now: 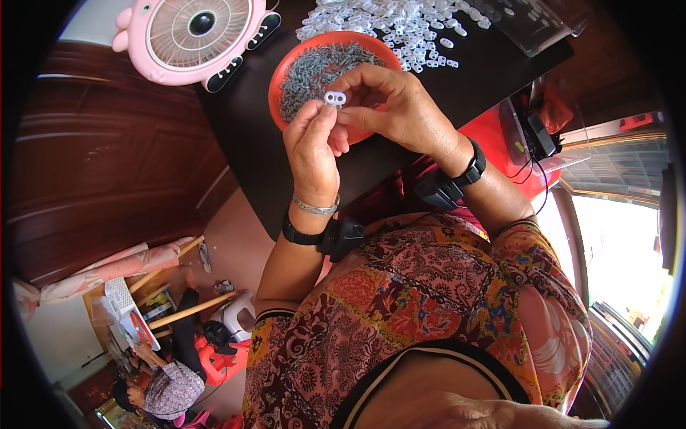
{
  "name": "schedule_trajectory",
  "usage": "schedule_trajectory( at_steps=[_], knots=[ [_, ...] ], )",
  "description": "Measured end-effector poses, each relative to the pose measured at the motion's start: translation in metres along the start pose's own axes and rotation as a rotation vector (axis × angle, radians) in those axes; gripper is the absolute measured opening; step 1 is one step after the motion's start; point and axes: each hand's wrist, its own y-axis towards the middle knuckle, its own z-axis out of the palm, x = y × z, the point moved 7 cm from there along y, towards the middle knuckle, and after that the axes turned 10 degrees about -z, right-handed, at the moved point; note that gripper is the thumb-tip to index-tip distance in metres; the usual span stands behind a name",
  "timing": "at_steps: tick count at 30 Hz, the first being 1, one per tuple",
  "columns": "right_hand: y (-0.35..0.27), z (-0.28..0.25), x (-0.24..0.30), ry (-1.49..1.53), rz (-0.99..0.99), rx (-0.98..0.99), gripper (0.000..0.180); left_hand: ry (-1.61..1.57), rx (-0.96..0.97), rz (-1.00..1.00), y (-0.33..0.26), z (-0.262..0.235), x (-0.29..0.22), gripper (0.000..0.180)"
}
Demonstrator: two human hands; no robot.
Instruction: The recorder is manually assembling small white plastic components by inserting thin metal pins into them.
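One white two-holed piece (335,99) is in work, held up in front of the red bowl (388,51). Left hand (312,146) pinches it at the fingertips; right hand (414,111) curls in, thumb at its lower edge. Left over: many grey screws (304,79) in the bowl, plus a broad white pile (400,25) beyond. Too small to tell what the right fingers grip or whether any pile pieces are finished.
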Motion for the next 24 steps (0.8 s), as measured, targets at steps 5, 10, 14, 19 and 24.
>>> schedule_trajectory(
  at_steps=[5,10,14,19,24],
  knots=[
    [0.0,-0.001,0.005,-0.117,0.006,0.022,0.024,-0.036,0.015,0.002,0.0,0.0,-0.001,0.023],
    [0.002,0.001,0.009,-0.204,-0.071,0.099,0.023,-0.015,0.028,-0.03,0.001,0.0,-0.001,0.025],
    [0.001,0.003,0.013,-0.303,-0.126,0.089,0.027,0.022,-0.011,-0.023,0.001,-0.001,0.0,0.024],
    [0.002,0.01,0.032,-0.625,-0.331,0.027,0.025,0.018,-0.045,-0.032,0.001,-0.001,0.001,0.024],
    [0.001,0.013,0.03,-0.62,-0.363,0.048,0.028,-0.049,-0.005,-0.004,0.002,-0.002,0.0,0.027]
  ],
)
